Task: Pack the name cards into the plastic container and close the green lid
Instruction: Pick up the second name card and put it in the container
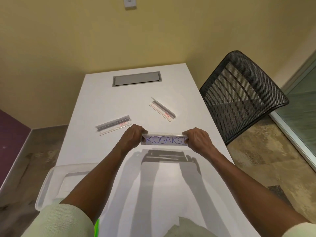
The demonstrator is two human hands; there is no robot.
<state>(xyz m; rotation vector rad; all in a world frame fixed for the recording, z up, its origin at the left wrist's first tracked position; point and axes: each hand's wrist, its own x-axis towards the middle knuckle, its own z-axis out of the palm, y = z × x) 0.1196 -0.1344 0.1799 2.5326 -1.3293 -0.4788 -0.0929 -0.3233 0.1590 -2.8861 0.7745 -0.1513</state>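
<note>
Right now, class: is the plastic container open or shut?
Open. The container on the table's near left shows its bare rim and inside; the green lid only peeks beside the left sleeve, not covering it.

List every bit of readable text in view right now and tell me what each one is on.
"KOSAKSI": handwritten in blue on the name card held between the left hand and right hand.
Small red sticker on the left card holder lying on the table: too small to read.
Small red sticker on the right card holder: too small to read.
Nothing else legible.
</note>
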